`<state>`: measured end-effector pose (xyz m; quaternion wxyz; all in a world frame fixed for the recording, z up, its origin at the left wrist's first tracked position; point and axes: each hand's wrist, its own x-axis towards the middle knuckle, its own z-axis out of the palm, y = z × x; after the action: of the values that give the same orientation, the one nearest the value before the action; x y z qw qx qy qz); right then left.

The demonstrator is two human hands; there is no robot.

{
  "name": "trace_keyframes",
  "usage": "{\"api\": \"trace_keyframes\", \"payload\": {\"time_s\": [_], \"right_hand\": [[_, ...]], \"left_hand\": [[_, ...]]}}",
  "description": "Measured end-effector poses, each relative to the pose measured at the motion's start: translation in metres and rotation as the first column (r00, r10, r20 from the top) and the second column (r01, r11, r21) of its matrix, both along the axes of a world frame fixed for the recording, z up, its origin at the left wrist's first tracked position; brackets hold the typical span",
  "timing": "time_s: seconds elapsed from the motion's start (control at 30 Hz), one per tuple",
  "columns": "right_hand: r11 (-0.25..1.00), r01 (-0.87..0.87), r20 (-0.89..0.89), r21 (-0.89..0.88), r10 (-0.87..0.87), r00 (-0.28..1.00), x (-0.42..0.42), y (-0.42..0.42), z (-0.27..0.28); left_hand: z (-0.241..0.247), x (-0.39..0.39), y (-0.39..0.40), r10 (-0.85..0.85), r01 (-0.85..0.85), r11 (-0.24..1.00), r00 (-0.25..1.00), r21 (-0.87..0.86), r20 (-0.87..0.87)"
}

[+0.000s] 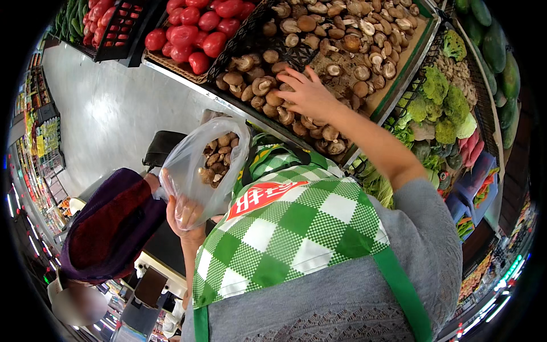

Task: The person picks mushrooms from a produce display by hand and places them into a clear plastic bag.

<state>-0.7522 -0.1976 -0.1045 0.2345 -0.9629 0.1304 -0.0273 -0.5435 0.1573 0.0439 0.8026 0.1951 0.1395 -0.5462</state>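
A clear plastic bag (188,158), its mouth spread wide, is held in my left hand (186,213) with the fingers inside the film. Brown mushrooms (220,156) lie in it. My right hand (310,94) reaches over the display bin, fingers spread and touching the loose mushrooms (263,85) there; whether a mushroom is under the palm is hidden. More mushrooms (367,28) are spread across the bin's far side, many with stems showing. Part of a black plastic grid shows between them.
Tomatoes (183,36) fill a wicker basket beside the mushrooms. A metal-edged rim (404,85) bounds the bin. Broccoli (436,85) and other vegetables lie to the right. A person in a purple coat (111,226) stands close at the left, near the bag.
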Motion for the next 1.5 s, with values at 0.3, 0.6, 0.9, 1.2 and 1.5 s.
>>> {"api": "trace_keyframes", "payload": {"time_s": [0.3, 0.6, 0.9, 1.2, 1.5], "right_hand": [[0.759, 0.487, 0.195, -0.433, -0.448, 0.872, -0.07, -0.156, -0.017], [0.924, -0.372, -0.034, -0.086, 0.37, 0.928, -0.019, -0.034, -0.037], [0.978, 0.203, -0.134, -0.05, -0.208, 0.969, -0.036, -0.089, -0.026], [0.79, 0.437, -0.105, 0.429, -0.437, 0.893, -0.003, -0.067, -0.071], [0.153, 0.471, -0.3, 0.869, -0.594, 0.747, -0.086, -0.066, -0.009]], "left_hand": [[-0.017, 0.001, 0.018, -0.041, 0.043, 0.998, 0.998, -0.044, 0.043], [-0.031, 0.007, 0.034, 0.045, -0.044, 0.998, 0.999, 0.055, -0.02], [-0.032, -0.005, 0.025, -0.002, 0.001, 0.988, 1.0, 0.153, 0.009], [-0.021, 0.008, 0.017, -0.076, 0.071, 0.983, 0.997, 0.169, 0.023], [-0.037, 0.034, 0.014, -0.201, 0.2, 0.979, 0.98, -0.05, -0.013]]}}
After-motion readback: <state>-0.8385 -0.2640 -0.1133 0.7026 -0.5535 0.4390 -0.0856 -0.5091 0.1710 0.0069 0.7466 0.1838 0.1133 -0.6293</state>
